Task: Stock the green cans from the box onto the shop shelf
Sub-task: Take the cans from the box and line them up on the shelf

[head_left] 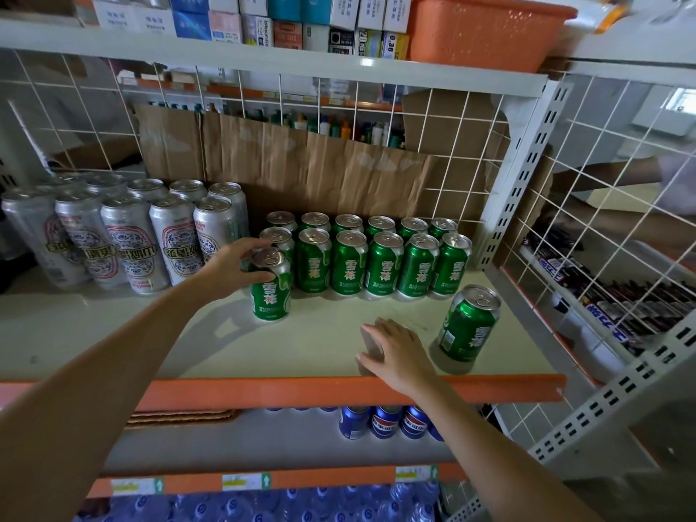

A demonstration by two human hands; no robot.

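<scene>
Two rows of green cans (382, 263) stand at the back of the white shop shelf (324, 344). In front of their left end stands another green can (271, 292), and my left hand (235, 263) grips its upper part with fingers curled round the rim. A single green can (469, 325) stands alone near the shelf's right front corner. My right hand (395, 350) rests flat on the shelf just left of that can, fingers relaxed, holding nothing. The box is not in view.
Tall silver cans (124, 239) fill the shelf's left side. Cardboard (301, 163) lines the wire back grid. An orange basket (486, 28) and small boxes sit on the shelf above. Blue cans (384, 421) stand on the shelf below. A white upright post (523, 182) bounds the right side.
</scene>
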